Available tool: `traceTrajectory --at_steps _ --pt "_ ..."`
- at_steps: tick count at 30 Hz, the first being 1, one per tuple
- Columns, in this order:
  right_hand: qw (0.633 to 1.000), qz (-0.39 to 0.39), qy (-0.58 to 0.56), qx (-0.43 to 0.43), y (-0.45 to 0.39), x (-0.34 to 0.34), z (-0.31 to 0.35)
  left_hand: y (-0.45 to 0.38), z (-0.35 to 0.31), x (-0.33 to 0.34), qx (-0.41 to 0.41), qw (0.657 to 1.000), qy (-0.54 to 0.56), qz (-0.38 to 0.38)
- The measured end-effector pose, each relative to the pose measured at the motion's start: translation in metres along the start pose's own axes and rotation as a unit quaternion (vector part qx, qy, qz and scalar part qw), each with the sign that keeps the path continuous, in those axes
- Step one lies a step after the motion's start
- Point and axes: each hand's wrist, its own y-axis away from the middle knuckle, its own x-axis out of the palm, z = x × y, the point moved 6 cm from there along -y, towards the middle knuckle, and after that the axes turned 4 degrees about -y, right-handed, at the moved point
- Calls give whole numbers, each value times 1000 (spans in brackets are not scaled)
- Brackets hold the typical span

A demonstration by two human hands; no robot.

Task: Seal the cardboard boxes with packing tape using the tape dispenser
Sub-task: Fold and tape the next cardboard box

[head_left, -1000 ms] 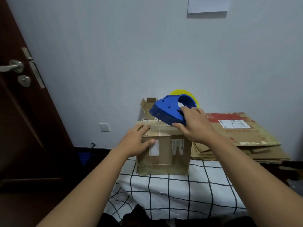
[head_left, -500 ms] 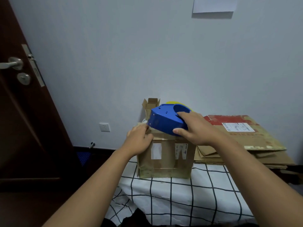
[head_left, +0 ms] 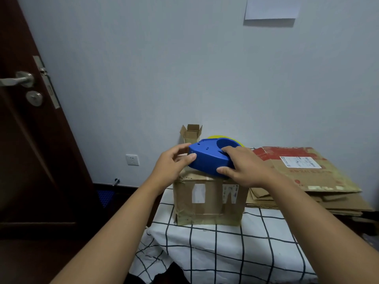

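Right hand [head_left: 244, 168] grasping blue tape dispenser [head_left: 209, 157] on top of cardboard box [head_left: 209, 198], left hand [head_left: 174, 165] pinching its front tip at 9 o'clock

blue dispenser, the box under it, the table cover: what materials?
Blue tape dispenser: looks like moulded plastic, smooth matte shell with small holes. Cardboard box: brown corrugated card, creased and scuffed, with torn white labels. Table cover: seems to be white fabric with a black grid, judging by its wrinkles and drape.
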Motion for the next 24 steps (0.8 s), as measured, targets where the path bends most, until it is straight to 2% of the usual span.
traceTrajectory --at_steps 5,14,18,21,24 --pt "1000 1 -5 2 0 -3 -1 -2 4 -6 4 999 3 -42" --pt "999 14 -27 -15 3 -8 2 0 4 -1 6 999 27 -25" --pt "998 -5 -60 -16 0 -23 0 -6 1 2 2 996 82 -30" --pt "992 -39 -123 -8 -1 -38 3 -12 2 6 -33 986 156 -41" --pt "964 -109 -238 46 -3 -54 -1 -12 6 13 -45 988 137 -55"
